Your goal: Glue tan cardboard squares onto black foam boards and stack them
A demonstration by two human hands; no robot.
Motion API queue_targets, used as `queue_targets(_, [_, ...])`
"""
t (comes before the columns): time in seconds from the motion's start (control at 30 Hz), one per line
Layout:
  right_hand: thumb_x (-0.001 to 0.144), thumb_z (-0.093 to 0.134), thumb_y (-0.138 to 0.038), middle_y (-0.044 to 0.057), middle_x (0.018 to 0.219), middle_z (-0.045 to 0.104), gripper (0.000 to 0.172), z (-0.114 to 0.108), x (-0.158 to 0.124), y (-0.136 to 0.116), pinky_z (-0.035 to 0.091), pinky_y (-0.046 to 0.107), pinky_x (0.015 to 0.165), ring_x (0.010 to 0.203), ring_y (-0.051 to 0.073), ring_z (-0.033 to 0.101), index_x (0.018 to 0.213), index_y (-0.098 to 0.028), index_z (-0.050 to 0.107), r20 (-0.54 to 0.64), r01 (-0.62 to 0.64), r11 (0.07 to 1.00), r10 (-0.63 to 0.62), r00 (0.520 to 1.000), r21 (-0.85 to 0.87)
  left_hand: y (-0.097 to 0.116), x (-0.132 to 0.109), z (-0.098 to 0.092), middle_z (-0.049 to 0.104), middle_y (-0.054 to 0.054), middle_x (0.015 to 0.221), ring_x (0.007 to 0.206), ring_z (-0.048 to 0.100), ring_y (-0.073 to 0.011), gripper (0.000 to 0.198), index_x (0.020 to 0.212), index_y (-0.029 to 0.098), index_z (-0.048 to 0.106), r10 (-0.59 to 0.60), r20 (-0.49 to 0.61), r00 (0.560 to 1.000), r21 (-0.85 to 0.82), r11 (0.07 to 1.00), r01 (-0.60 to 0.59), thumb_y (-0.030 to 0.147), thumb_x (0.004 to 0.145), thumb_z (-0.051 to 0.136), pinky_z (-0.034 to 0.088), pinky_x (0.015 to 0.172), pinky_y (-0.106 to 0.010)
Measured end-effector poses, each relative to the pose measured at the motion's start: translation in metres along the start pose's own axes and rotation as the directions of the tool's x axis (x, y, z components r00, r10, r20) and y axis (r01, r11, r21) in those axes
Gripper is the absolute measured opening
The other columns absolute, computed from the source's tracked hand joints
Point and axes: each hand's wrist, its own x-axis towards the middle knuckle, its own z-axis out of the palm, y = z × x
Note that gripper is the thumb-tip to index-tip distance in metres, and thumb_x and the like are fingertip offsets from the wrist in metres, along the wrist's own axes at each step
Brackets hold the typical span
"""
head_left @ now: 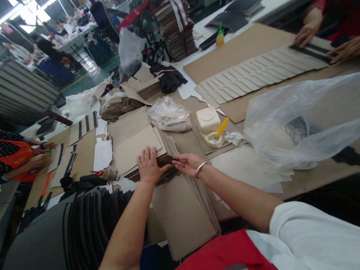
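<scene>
My left hand (150, 165) lies on a stack of tan cardboard sheets (134, 148), its fingers spread over the top sheet and its thumb reaching along the near edge. At the stack's near right corner is my right hand (187, 164), a silver bangle on its wrist. Its fingers are drawn together on the edge of the sheets; the exact hold is partly hidden. Just below both hands, a second pile of cardboard sheets (183, 213) sits at the table's front edge, its sheets fanned to the right.
Dark grey padded panels (99, 228) are stacked at left. To the right stand a white glue container (208, 121) with a yellow spatula (222, 127) and a clear plastic bag (319, 118). Co-workers' hands handle strips at left (40, 160) and right (310, 32).
</scene>
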Motion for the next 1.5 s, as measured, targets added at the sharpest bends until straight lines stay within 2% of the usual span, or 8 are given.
queue_targets(0.33, [0.088,0.046,-0.012,0.001,0.062,0.064,0.008,0.028,-0.009,-0.024,0.044,0.018,0.043,0.043,0.006,0.054,0.084,-0.011,0.053,-0.009,0.006,0.996,-0.007,1.0,-0.087,-0.008,0.005,-0.01,0.036,-0.021,0.141,0.13,0.03,-0.0351,0.093,0.138,0.011,0.036,0.001,-0.095,0.995,-0.099,0.995,-0.011,0.063,0.065,0.063,0.019,0.107,-0.047])
queue_targets(0.67, [0.089,0.045,-0.012,0.002,0.065,0.066,0.009,0.048,-0.014,-0.046,0.042,0.017,0.041,0.04,0.005,0.052,0.089,-0.011,0.054,0.024,0.036,0.933,-0.029,0.999,-0.357,-0.019,0.013,-0.016,0.038,-0.019,0.14,0.127,0.034,-0.0346,0.08,0.139,0.009,0.033,0.007,-0.088,0.996,-0.083,0.996,-0.014,0.034,0.069,0.062,0.025,0.104,-0.045])
queue_targets(0.93, [0.087,0.042,-0.007,0.004,0.08,0.069,0.017,0.035,-0.005,-0.042,0.049,0.021,0.048,0.051,0.009,0.062,0.099,-0.013,0.053,0.178,0.086,0.927,-0.022,0.984,-0.364,-0.036,0.025,-0.021,0.046,-0.021,0.132,0.124,0.04,-0.0321,0.066,0.132,0.004,0.04,-0.001,-0.148,0.989,-0.15,0.988,-0.022,0.024,0.071,0.054,0.028,0.105,-0.043])
queue_targets(1.1, [0.082,0.054,-0.007,0.007,0.085,0.068,0.014,0.021,0.016,-0.014,0.054,0.026,0.06,0.066,0.013,0.066,0.094,-0.013,0.054,0.14,0.019,0.909,0.043,0.989,-0.417,-0.061,0.034,-0.046,0.054,-0.019,0.121,0.114,0.051,-0.0304,0.064,0.129,0.007,0.042,-0.078,-0.26,0.962,-0.219,0.975,0.02,0.031,0.071,0.057,0.038,0.098,-0.04])
queue_targets(1.2, [0.082,0.059,-0.015,0.007,0.087,0.066,0.01,0.023,0.024,-0.005,0.052,0.023,0.061,0.069,0.012,0.065,0.091,-0.015,0.056,0.177,0.062,0.908,0.014,0.984,-0.414,-0.072,0.034,-0.078,0.059,-0.016,0.113,0.104,0.057,-0.0294,0.062,0.124,0.01,0.046,-0.295,-0.413,0.862,-0.307,0.936,0.173,0.039,0.071,0.061,0.044,0.091,-0.038])
queue_targets(1.3, [0.08,0.064,-0.029,0.009,0.103,0.063,0.016,0.032,0.026,-0.002,0.052,0.025,0.069,0.084,0.014,0.064,0.091,-0.017,0.058,0.245,0.128,0.902,-0.025,0.969,-0.412,-0.077,0.024,-0.114,0.061,-0.012,0.105,0.099,0.059,-0.0285,0.059,0.114,0.013,0.053,-0.546,-0.528,0.651,-0.493,0.821,0.289,0.046,0.066,0.067,0.046,0.086,-0.038])
queue_targets(1.4, [0.077,0.065,-0.044,0.011,0.123,0.055,0.036,0.05,0.021,0.001,0.051,0.033,0.079,0.105,0.019,0.059,0.104,-0.022,0.056,0.297,0.147,0.925,-0.038,0.954,-0.351,-0.077,0.009,-0.134,0.062,-0.009,0.108,0.097,0.06,-0.0236,0.055,0.115,0.016,0.051,-0.734,-0.488,0.473,-0.792,0.6,0.114,0.046,0.071,0.062,0.05,0.083,-0.036])
queue_targets(1.5, [0.075,0.062,-0.054,0.011,0.125,0.054,0.049,0.076,0.008,0.012,0.051,0.04,0.081,0.108,0.022,0.057,0.112,-0.024,0.052,0.421,0.139,0.954,-0.015,0.907,-0.265,-0.07,-0.003,-0.126,0.06,-0.007,0.115,0.102,0.06,-0.0215,0.054,0.125,0.02,0.046,-0.852,-0.299,0.43,-0.953,0.289,-0.09,0.046,0.079,0.05,0.052,0.083,-0.036])
